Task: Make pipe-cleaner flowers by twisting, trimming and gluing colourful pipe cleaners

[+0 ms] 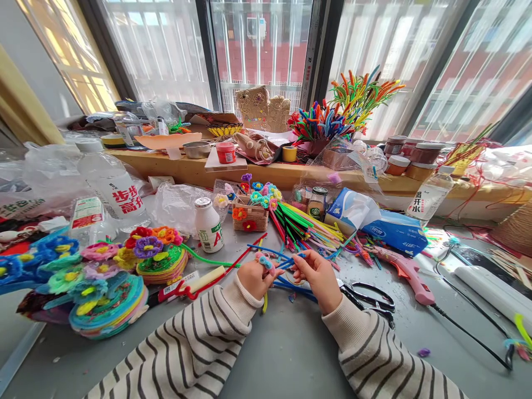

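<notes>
Both hands meet over the middle of the grey table. My left hand [255,278] is closed around blue pipe cleaners [281,260], with a small pink and light blue fuzzy piece [265,260] at its fingers. Thumb and fingertips of my right hand [316,276] pinch the other end of the blue pipe cleaners. More blue pipe cleaner lengths lie on the table just beneath the hands. To the left lie a red pipe cleaner [233,267] and a green one [210,256]. Black-handled scissors [372,296] rest right of my right hand.
Pipe cleaner flowers on round bases [110,313] stand at left. A white bottle [209,226], a flower basket [250,216] and a pipe cleaner bundle [301,221] lie behind the hands. At right are a pink glue gun [409,271] with its cord and a blue tissue pack [394,231].
</notes>
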The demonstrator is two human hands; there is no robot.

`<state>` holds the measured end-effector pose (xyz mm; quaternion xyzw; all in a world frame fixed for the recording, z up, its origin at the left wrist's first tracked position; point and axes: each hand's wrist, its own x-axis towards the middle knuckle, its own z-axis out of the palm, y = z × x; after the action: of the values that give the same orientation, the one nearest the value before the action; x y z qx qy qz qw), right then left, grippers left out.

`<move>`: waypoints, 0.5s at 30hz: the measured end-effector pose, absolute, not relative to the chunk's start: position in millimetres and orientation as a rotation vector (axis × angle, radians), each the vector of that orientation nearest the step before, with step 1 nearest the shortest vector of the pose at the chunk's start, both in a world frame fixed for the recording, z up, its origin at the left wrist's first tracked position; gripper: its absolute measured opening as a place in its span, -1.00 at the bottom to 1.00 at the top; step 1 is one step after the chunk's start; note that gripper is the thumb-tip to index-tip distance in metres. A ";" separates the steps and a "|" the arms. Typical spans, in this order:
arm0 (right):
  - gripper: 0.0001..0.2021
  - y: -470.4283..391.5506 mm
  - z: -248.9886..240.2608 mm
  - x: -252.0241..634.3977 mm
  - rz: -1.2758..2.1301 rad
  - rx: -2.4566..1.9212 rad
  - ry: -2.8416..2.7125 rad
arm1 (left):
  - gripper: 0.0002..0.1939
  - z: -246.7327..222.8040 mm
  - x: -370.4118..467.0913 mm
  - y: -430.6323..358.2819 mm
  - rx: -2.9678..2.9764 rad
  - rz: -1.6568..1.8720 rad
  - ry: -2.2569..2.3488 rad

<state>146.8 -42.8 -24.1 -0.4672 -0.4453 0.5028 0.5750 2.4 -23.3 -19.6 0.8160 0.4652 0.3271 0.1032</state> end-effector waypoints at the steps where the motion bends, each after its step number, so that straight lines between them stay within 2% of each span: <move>1: -0.78 -42.8 -24.3 146.3 1.171 -1.094 -1.040 | -0.80 -20.3 1.9 -22.9 2.415 0.962 1.351; 15: -0.76 -44.1 -21.4 144.5 1.175 -1.103 -0.983 | -0.74 -23.7 -4.0 -14.9 2.690 1.049 1.196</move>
<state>144.5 -44.1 -21.4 -0.4730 -0.4218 0.5041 0.5867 -4.0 -14.9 -23.7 0.8606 0.3828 0.3357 0.0083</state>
